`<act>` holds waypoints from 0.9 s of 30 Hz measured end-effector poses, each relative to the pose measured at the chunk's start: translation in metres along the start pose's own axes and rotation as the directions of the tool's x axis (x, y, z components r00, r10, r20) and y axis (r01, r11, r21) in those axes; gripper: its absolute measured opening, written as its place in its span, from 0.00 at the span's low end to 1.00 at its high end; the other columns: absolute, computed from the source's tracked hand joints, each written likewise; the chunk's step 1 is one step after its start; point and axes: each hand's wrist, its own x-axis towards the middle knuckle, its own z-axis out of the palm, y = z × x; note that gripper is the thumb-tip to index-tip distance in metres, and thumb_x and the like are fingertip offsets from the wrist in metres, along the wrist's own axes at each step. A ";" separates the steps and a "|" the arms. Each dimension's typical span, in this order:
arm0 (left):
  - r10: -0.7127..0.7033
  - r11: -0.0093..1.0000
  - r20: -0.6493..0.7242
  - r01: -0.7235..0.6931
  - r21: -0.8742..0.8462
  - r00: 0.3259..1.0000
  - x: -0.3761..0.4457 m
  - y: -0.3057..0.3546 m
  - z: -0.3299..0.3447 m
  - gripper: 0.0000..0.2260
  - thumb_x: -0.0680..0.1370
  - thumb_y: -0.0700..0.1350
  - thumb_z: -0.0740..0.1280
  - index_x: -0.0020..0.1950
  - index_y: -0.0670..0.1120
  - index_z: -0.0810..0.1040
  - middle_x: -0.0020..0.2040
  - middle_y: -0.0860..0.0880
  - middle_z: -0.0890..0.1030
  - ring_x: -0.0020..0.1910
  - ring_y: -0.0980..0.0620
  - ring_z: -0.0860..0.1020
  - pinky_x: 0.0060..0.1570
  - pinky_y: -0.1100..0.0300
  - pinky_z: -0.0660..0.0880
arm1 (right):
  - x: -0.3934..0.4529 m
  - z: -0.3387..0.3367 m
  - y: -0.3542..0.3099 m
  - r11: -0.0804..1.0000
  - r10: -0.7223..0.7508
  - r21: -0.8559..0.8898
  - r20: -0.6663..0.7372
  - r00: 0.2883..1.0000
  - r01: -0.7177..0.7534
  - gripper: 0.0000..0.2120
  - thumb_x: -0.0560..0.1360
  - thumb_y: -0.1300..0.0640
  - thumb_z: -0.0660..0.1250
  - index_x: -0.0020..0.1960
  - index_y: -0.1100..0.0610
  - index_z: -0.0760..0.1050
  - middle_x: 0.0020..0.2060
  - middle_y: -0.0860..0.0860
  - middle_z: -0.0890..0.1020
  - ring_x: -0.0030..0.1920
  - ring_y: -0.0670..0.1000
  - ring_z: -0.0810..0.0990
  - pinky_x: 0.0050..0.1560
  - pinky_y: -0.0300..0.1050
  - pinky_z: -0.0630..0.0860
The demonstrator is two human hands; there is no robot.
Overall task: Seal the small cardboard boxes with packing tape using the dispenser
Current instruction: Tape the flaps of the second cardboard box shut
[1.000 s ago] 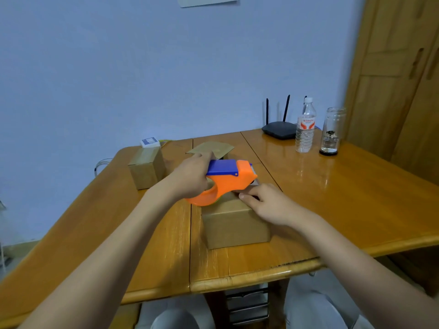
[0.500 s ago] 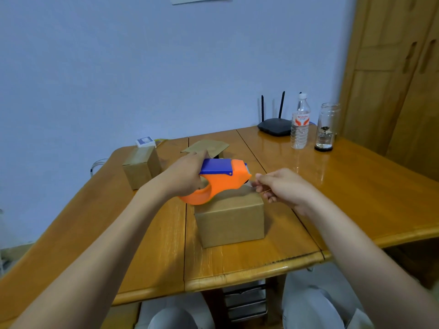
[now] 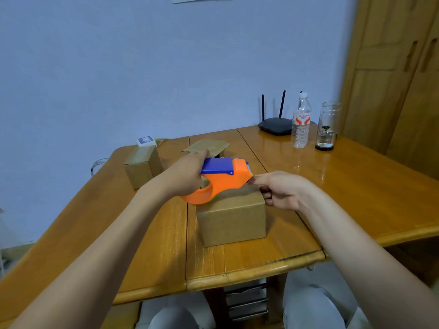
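The right hand's fingers (image 3: 266, 181) are curled and reach to the front mouth of the dispenser (image 3: 221, 180). They seem to pinch the tape end there, but the tape itself is too thin and clear to see, so I cannot tell this for sure. One second ago this right hand (image 3: 282, 191) lay flat on the top of the box (image 3: 231, 217); now it is lifted off the top and sits at the far right corner of the box, by the dispenser's nose. The left hand (image 3: 185, 176) grips the orange handle of the dispenser as it did before, and holds it over the far left part of the box top, a little higher than earlier.

I judge that the person is pulling out a fresh length of tape, so the strip is not yet laid on this box. The next move probably needs the tape end pressed down on the right side of the box, then the dispenser drawn across the seam.

Farther on the table (image 3: 356, 186), to the left, stands a second box (image 3: 142, 167) with a small white pack (image 3: 146, 141) on it. Behind the hands lies a flat cardboard (image 3: 209, 146). At the far right are a router (image 3: 275, 124), a bottle (image 3: 301, 122) and a jar (image 3: 327, 125).
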 end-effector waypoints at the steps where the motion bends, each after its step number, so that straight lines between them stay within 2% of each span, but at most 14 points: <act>1: 0.000 1.000 0.002 0.000 0.005 1.000 0.000 0.000 0.000 0.19 0.75 0.33 0.64 0.64 0.45 0.69 0.55 0.44 0.76 0.50 0.47 0.74 0.45 0.57 0.70 | 0.001 0.000 0.001 1.000 0.001 0.021 -0.006 1.000 -0.001 0.06 0.75 0.55 0.74 0.49 0.56 0.84 0.32 0.48 0.66 0.31 0.46 0.59 0.31 0.39 0.58; 4: 0.011 0.999 0.014 -0.012 0.045 1.000 0.001 0.003 0.001 0.18 0.75 0.35 0.64 0.64 0.45 0.69 0.54 0.43 0.76 0.49 0.46 0.74 0.44 0.57 0.70 | 0.006 -0.002 0.003 0.996 0.015 0.085 -0.045 0.999 -0.011 0.06 0.75 0.63 0.71 0.52 0.60 0.80 0.32 0.50 0.69 0.30 0.46 0.58 0.30 0.40 0.57; 7: 0.003 0.998 0.034 -0.005 0.062 0.999 0.002 0.003 0.000 0.17 0.76 0.36 0.65 0.64 0.45 0.68 0.53 0.44 0.75 0.49 0.46 0.74 0.44 0.57 0.70 | 0.005 -0.001 0.002 0.997 0.023 0.079 -0.038 0.999 -0.020 0.02 0.76 0.64 0.70 0.47 0.61 0.82 0.31 0.50 0.72 0.30 0.46 0.59 0.31 0.40 0.57; 10: -0.022 0.998 0.054 0.019 0.066 0.998 0.001 0.002 0.000 0.18 0.76 0.37 0.65 0.65 0.45 0.68 0.54 0.44 0.76 0.50 0.46 0.75 0.49 0.53 0.74 | 0.004 -0.004 -0.001 0.998 0.016 0.060 -0.055 0.998 -0.013 0.02 0.75 0.65 0.71 0.47 0.62 0.82 0.39 0.52 0.76 0.31 0.47 0.58 0.32 0.40 0.57; 12: -0.031 0.998 0.057 0.028 0.063 0.998 0.001 0.003 0.000 0.17 0.77 0.36 0.64 0.64 0.46 0.67 0.52 0.45 0.75 0.48 0.48 0.74 0.49 0.52 0.74 | 0.002 -0.009 -0.003 0.999 0.000 0.035 -0.073 0.997 0.003 0.06 0.73 0.63 0.74 0.49 0.64 0.82 0.43 0.53 0.77 0.32 0.47 0.59 0.33 0.40 0.58; 14: -0.044 0.995 0.059 0.039 0.088 0.997 0.002 0.006 0.000 0.15 0.77 0.36 0.63 0.61 0.48 0.66 0.50 0.48 0.73 0.47 0.49 0.71 0.52 0.50 0.70 | 0.000 -0.013 -0.005 1.000 -0.013 0.007 -0.084 0.996 0.014 0.08 0.72 0.61 0.75 0.47 0.65 0.83 0.41 0.53 0.76 0.33 0.48 0.59 0.34 0.41 0.58; 16: -0.066 0.991 0.066 0.058 0.117 0.996 0.004 0.008 -0.001 0.15 0.77 0.37 0.62 0.60 0.50 0.65 0.50 0.49 0.72 0.48 0.49 0.70 0.58 0.44 0.69 | -0.001 -0.016 -0.005 1.000 -0.009 -0.004 -0.095 0.995 0.009 0.08 0.72 0.60 0.75 0.46 0.66 0.83 0.37 0.52 0.74 0.34 0.48 0.59 0.34 0.41 0.59; 19: -0.077 0.988 0.062 0.068 0.137 0.995 0.005 0.012 0.000 0.16 0.77 0.37 0.61 0.63 0.49 0.67 0.50 0.49 0.73 0.49 0.49 0.71 0.63 0.40 0.68 | 0.000 -0.022 -0.003 1.000 -0.005 -0.005 -0.094 0.996 0.005 0.08 0.71 0.60 0.76 0.45 0.65 0.83 0.40 0.53 0.72 0.34 0.48 0.60 0.34 0.41 0.60; 23: -0.098 0.986 0.061 0.088 0.143 0.993 0.006 0.014 0.000 0.18 0.76 0.35 0.60 0.64 0.49 0.68 0.50 0.49 0.74 0.49 0.49 0.71 0.64 0.38 0.66 | -0.003 -0.025 -0.003 1.000 0.000 0.004 -0.099 0.995 0.000 0.05 0.73 0.62 0.74 0.44 0.64 0.83 0.42 0.54 0.74 0.34 0.48 0.60 0.34 0.40 0.61; 27: -0.095 0.988 0.046 0.088 0.127 0.994 0.005 0.017 0.001 0.19 0.75 0.35 0.60 0.64 0.48 0.68 0.51 0.49 0.75 0.50 0.48 0.72 0.61 0.42 0.66 | -0.007 -0.033 -0.003 1.000 0.012 0.020 -0.106 0.994 -0.010 0.04 0.75 0.63 0.73 0.43 0.64 0.82 0.33 0.50 0.80 0.33 0.48 0.60 0.32 0.39 0.62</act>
